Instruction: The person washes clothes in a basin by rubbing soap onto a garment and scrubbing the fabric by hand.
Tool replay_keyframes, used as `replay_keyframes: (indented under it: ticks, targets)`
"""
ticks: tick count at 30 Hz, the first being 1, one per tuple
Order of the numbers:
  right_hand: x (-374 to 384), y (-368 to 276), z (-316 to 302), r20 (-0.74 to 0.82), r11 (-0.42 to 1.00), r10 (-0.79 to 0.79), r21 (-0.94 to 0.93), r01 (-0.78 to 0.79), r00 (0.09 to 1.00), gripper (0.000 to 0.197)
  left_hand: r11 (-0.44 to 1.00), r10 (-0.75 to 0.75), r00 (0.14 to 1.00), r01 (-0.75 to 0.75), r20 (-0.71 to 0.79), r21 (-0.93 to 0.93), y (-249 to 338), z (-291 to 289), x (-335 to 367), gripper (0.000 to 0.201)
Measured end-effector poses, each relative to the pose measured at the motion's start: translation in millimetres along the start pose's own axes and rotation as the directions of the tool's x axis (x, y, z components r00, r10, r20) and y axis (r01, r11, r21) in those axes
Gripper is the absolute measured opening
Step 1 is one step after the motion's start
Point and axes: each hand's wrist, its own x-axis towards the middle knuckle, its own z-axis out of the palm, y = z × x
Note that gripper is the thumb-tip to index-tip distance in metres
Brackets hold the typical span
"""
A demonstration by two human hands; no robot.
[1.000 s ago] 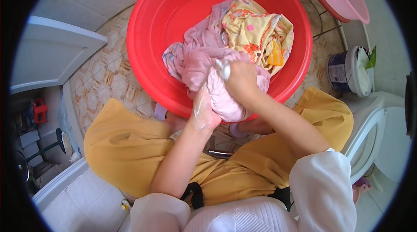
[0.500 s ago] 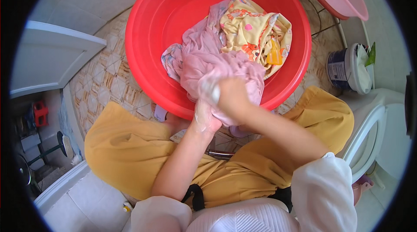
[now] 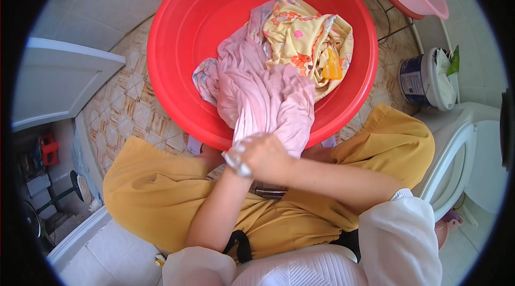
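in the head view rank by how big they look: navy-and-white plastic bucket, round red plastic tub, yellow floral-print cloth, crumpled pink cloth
1. Round red plastic tub
2. Crumpled pink cloth, partly hidden by a hand
3. Yellow floral-print cloth
4. Navy-and-white plastic bucket

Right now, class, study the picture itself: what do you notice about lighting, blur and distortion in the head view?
In the head view, the right hand looks slightly blurred, while the yellow patterned cloth is clearer; in the head view, light is soft, dimmer around the small red item at left; in the head view, the fisheye lens leaves rounded black borders.
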Motion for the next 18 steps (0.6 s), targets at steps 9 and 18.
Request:
replay_keyframes:
  ticks: [9, 18]
  targets:
    - [1.7, -4.8, -8.5, 0.095, 1.000, -0.009, 0.004, 0.009, 0.995, 0.014, 0.997, 0.066, 0.963, -0.056, 0.262, -0.047, -2.1, -48.1, 1.0, 0.035]
    - [11.0, -14.7, 8.3, -0.016, 0.999, 0.034, 0.031, -0.034, 0.999, 0.022, 0.972, 0.235, 0.723, -0.194, 0.650, -0.136, -16.3, -181.3, 40.7, 0.039]
